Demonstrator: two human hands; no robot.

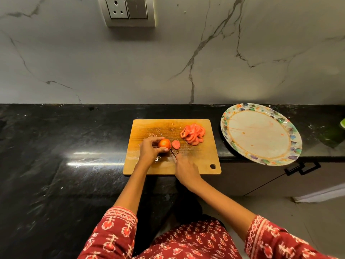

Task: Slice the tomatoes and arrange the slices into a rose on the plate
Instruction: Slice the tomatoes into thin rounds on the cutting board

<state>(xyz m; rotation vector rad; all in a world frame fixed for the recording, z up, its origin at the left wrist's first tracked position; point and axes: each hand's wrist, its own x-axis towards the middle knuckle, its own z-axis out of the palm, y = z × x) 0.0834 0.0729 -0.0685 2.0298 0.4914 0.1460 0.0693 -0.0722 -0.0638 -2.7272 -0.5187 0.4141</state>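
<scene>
Wooden cutting board (pixel 194 165) sits on the black counter (pixel 56 146), hang-hole at its near right corner. Left hand (pixel 149 150) is on the board's left-centre part, fingers (pixel 155 140) curled over the top of a partly cut tomato (pixel 164 143) and thumb against its near side, pinning it to the board. Right hand (pixel 184 170) is at the board's near edge, fingers wrapped around the knife (pixel 172 152) handle; handle itself is hidden under the hand. Blade runs up and left from that hand, lying tight against the tomato's right face, with the tip showing just past the tomato on the far side. 1 loose slice (pixel 175 144) lies flat on the board just right of the blade, apart from the tomato. A pile of slices (pixel 193 134), overlapping and leaning on each other, sits at the board's far right part, near the single slice but not touching it. Wet juice and seeds are smeared across the board's middle and far part. Plate (pixel 261 161) with a multicoloured patterned rim is to the right of the board, apart from it, near edge overhanging the counter front; a few reddish smears on its surface, no slices on it. Marble-look wall (pixel 168 53) behind, with a socket and switch panel (pixel 130 11) up top. Red patterned sleeves (pixel 115 232) at the bottom of view.
</scene>
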